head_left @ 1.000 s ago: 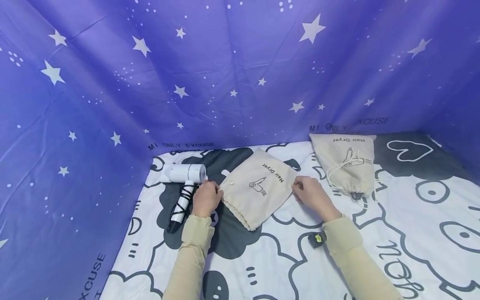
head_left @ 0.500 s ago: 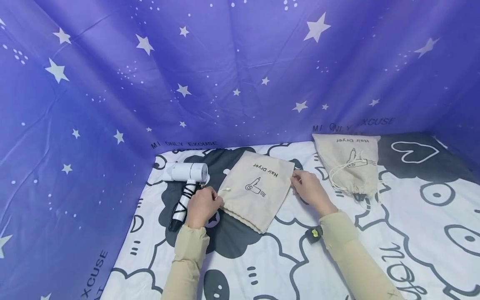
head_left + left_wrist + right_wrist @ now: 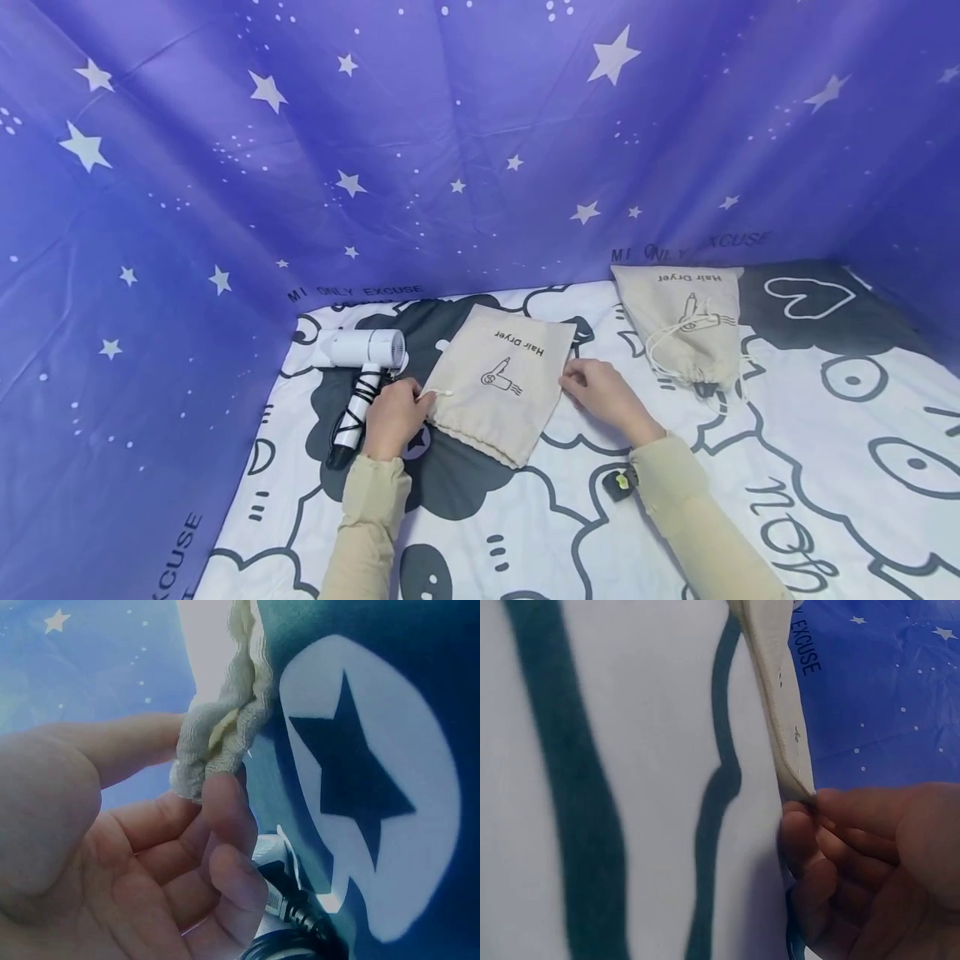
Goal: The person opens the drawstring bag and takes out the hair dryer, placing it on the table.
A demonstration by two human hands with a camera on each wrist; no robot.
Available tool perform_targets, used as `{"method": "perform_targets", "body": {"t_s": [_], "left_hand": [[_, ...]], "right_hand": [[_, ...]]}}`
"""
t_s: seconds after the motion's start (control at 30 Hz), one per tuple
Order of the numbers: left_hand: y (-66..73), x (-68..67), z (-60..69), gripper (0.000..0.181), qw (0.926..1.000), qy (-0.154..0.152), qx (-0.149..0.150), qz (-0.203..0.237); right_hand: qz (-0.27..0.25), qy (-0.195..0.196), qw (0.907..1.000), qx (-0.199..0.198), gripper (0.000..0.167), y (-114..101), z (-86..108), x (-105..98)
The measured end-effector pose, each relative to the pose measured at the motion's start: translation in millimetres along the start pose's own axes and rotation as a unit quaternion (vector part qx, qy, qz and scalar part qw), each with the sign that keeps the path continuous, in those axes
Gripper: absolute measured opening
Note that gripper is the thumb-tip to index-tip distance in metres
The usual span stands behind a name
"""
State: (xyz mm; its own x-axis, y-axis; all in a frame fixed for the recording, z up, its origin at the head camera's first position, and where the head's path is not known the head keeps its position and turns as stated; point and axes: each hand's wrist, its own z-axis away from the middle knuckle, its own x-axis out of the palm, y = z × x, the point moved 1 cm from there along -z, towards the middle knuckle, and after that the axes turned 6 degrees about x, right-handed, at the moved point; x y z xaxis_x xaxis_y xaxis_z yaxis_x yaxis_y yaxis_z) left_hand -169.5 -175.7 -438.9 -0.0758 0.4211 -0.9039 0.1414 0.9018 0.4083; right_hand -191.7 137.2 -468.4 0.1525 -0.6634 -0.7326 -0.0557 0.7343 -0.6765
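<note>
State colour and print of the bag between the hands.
Cream bag, with a dark hair-dryer outline and "Hair Dryer" lettering; best in the head view.

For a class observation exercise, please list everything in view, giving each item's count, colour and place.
Middle drawstring bag: one, beige, at centre
Right drawstring bag: one, beige, farther back on the right
Hair dryer: one, white, left of the middle bag
Cord: one, black, wound round the dryer
Printed sheet: one, white and dark grey, underneath these
Star-print curtain: one, purple and white, behind and along both sides
Wrist device: one, black and yellow-green, at the right wrist
Sleeves: two, beige, one per arm
Left hand: one, pinching the middle bag's left corner
Right hand: one, pinching its right edge
</note>
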Motion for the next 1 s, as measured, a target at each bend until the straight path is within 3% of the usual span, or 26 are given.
{"method": "perform_targets", "body": {"t_s": [0.17,0.53,1.0], "left_hand": [[-1.4,-3.2,7.5,0.023,0.9999,-0.008,-0.001,0.015],[-9.5,-12.5,29.0,0.025,0.9989,-0.014,-0.033,0.030],[-27.1,-22.8,43.5,0.027,0.9982,-0.006,-0.060,0.003]], "right_hand": [[0.017,0.029,0.9994,-0.007,0.009,-3,-4.0,1],[0.029,0.047,0.9984,-0.007,0.010,-14,-20.3,14],[0.013,0.073,0.9958,-0.053,0.012,-40,-48.0,30]]}}
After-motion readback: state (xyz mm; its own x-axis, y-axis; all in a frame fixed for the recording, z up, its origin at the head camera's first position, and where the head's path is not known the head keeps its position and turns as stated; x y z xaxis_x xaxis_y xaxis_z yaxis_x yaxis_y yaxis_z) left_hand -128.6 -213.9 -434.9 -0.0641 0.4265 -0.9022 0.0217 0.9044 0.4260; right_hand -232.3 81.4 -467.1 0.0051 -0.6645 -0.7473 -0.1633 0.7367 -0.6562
